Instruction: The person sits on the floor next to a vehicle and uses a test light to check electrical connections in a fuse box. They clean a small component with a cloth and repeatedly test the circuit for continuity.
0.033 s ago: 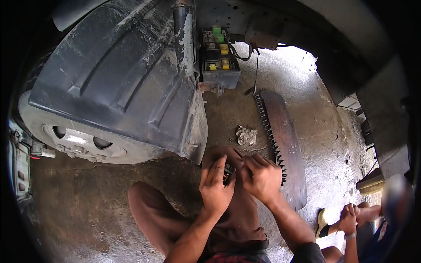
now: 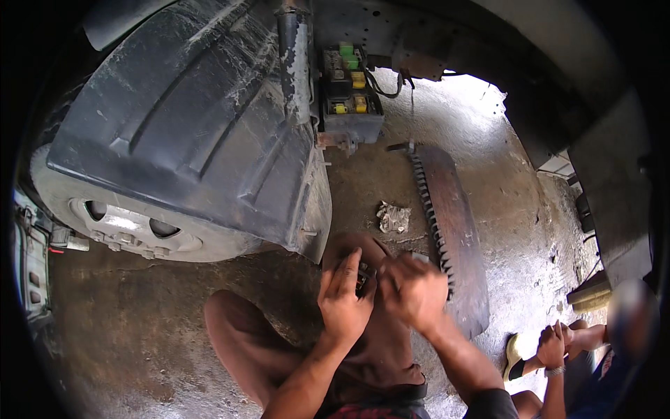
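My left hand [image 2: 343, 297] is closed round a small dark part with bits of metal [image 2: 362, 281], held against my raised right knee; the fingers cover most of it, so its kind is unclear. Close beside it, my right hand [image 2: 417, 290] is curled in a fist, slightly smeared by motion. Something pale peeks out above its knuckles, and what the fingers grip is hidden. Beyond both hands, a crumpled silvery wrapper [image 2: 394, 218] lies on the concrete floor.
Ahead hangs an opened fuse box [image 2: 351, 91] with green and yellow relays. A black fender liner [image 2: 188, 119] and wheel [image 2: 132, 227] fill the left. Right of my hand lies a long brown board [image 2: 457, 237] with a coiled black strip. Another person [image 2: 558, 356] sits at lower right.
My right hand has turned slightly and shifted a little to the left, blurring, and a pale bit now shows above it. My left hand stays in place.
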{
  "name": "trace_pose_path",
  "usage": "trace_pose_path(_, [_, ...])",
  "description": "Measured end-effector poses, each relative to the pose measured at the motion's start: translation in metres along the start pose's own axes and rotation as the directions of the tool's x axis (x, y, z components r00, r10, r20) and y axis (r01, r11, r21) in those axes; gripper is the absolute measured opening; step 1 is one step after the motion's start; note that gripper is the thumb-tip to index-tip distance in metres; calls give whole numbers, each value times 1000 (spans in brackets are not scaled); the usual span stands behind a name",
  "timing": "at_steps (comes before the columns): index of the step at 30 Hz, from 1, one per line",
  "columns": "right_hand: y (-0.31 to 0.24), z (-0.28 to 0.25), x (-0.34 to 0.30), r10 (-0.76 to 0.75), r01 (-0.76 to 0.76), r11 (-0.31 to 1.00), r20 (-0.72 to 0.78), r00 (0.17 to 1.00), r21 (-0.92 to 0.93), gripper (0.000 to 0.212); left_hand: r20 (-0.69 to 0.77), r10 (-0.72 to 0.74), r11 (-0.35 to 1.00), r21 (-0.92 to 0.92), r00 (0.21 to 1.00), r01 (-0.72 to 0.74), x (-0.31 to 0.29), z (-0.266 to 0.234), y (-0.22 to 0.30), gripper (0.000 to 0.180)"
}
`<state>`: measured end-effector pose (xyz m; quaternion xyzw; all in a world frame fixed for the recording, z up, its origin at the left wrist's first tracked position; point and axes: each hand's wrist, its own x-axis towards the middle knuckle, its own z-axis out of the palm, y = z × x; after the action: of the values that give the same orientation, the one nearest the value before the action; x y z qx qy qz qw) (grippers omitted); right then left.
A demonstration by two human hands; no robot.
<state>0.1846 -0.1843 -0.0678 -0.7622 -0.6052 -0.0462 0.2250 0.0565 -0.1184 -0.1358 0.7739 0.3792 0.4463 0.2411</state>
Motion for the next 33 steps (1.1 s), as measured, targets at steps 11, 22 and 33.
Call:
trace_pose_path(11, [4,3,7,-26,26,999,-5,1000,-18,23,-26,25,999,-28,999,-25,5,11,-5,63])
trace_pose_path(22, [4,4,9,-11,11,1000,-2,1000,6,21,-43,24,998,-60,999,-27,8,13,-7,59])
trace_pose_path(33, [3,11,9,-36,34,999,34,999,42,19,-27,4,999,-49,1000,-5,3,12,-11,60])
